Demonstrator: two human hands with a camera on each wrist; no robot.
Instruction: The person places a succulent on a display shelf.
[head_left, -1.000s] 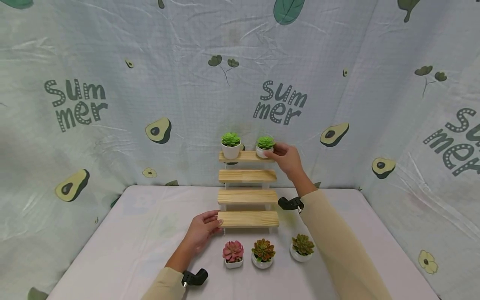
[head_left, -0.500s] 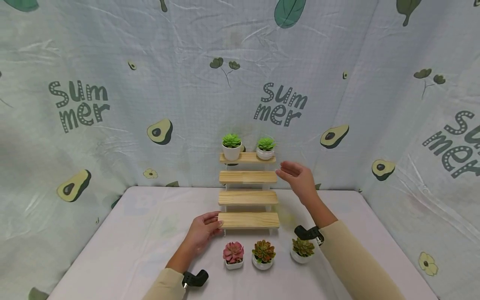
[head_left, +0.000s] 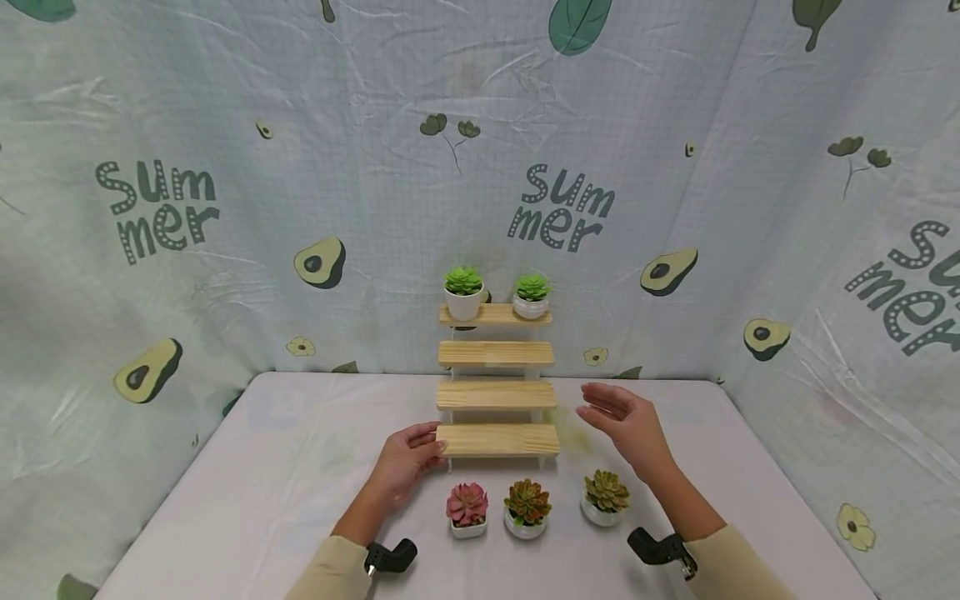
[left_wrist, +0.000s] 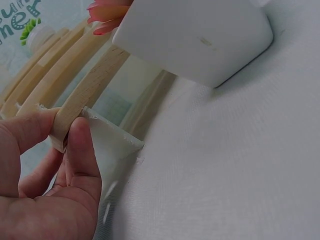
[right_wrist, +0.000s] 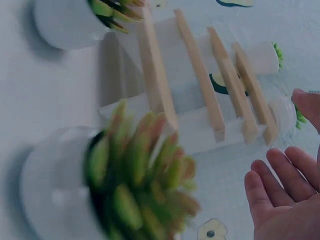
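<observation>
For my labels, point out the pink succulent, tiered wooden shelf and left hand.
Pink succulent (head_left: pixel 467 504), head view: leaf rosette.
Tiered wooden shelf (head_left: pixel 497 395), head view: third board down.
Left hand (head_left: pixel 403 462), head view: back of hand.

The left sleeve (head_left: pixel 330 571) and right sleeve (head_left: pixel 738 568) are plain beige; both look smooth. Each meets a black, bent wrist camera (head_left: pixel 656 548); a small silvery part (head_left: pixel 688 568) shows beneath.

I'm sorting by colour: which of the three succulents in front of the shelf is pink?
The leftmost succulent in the head view, in the angular white pot; the middle succulent is rust-orange and green, the right-hand succulent olive-green.
</observation>
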